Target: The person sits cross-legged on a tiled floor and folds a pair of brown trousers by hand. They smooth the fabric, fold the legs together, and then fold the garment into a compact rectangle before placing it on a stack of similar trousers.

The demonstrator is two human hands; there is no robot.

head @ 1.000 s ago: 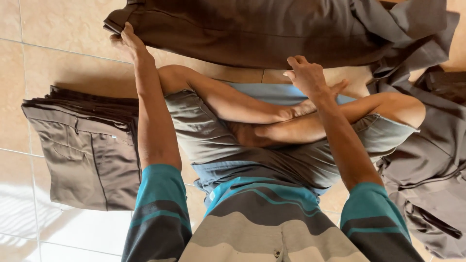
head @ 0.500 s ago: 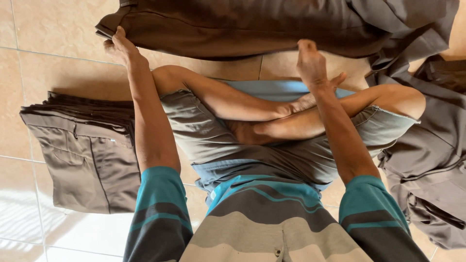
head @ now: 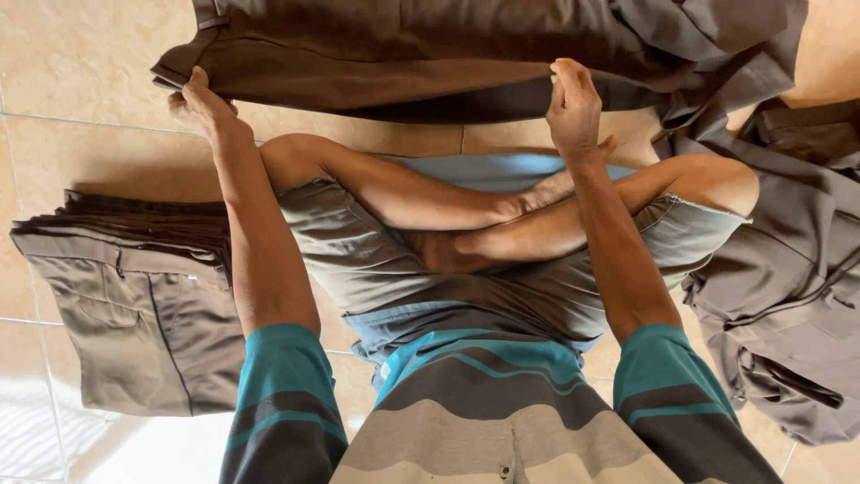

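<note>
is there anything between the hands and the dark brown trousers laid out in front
Nothing visible. The left hand already grips the near corner of the dark brown trousers, and the right hand pinches their near edge. Only the person's crossed legs lie below, under the forearms, not between hands and cloth.

Dark brown trousers (head: 430,54), beige tiled floor (head: 81,63)

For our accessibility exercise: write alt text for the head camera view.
A person sitting cross-legged on a tiled floor grips the near edge of dark brown trousers with left hand and right hand; folded trousers lie stacked at left.
</note>
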